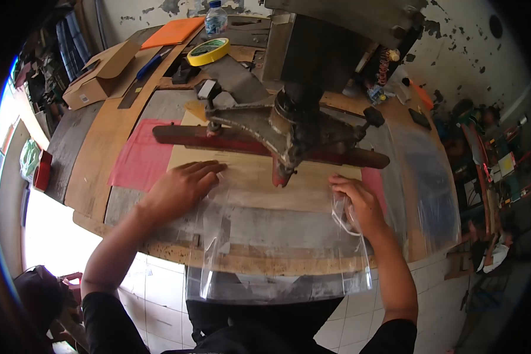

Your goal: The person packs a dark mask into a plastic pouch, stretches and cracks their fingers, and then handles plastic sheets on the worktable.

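Note:
A clear plastic sheet point(277, 230) stretches between my hands and hangs over the table's front edge. My left hand point(192, 183), fingers together and bent, grips its upper left corner beside a beige board point(242, 177). On the other side my right hand point(357, 200) has its fingers curled on the sheet's right edge, where a white cord-like loop point(347, 223) shows below the fingers. Just beyond both hands, the machine's long red bar point(218, 143) crosses above the board. Pink material point(137, 154) shows on either side of the board. My fingertips' undersides are hidden.
The machine's dark metal column point(301, 65) rises over the table's middle. Behind it on the left are yellow tape point(209, 52), a cardboard box point(100, 76), a blue cutter point(150, 65), an orange sheet point(172, 32) and a bottle point(216, 20). More clear plastic point(433, 183) lies at right.

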Tool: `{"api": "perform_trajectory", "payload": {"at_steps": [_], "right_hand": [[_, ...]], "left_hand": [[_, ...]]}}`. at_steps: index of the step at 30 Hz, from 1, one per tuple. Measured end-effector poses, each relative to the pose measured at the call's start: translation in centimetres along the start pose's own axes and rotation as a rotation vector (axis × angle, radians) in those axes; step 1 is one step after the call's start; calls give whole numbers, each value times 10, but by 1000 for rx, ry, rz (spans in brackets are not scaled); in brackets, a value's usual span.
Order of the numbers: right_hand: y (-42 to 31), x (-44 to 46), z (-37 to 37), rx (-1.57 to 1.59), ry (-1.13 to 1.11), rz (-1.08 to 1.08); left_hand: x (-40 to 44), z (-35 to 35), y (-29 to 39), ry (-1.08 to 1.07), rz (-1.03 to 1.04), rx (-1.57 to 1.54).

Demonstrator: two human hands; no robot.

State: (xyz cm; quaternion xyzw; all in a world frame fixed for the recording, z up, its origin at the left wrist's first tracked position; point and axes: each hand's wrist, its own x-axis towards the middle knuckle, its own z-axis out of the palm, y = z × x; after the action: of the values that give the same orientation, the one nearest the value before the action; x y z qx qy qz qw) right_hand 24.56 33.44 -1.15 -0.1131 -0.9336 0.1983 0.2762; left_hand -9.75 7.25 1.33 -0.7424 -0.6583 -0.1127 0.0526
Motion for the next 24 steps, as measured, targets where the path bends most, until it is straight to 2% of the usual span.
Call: {"api": "perform_trajectory", "payload": {"at_steps": [7,24], "right_hand": [[0,5,-3,12,-4,59],[2,9,-2,-15,-13,81]], "left_hand": [[10,1,1,32,-45,-97],[15,3,3,109,-32,-60]]}}
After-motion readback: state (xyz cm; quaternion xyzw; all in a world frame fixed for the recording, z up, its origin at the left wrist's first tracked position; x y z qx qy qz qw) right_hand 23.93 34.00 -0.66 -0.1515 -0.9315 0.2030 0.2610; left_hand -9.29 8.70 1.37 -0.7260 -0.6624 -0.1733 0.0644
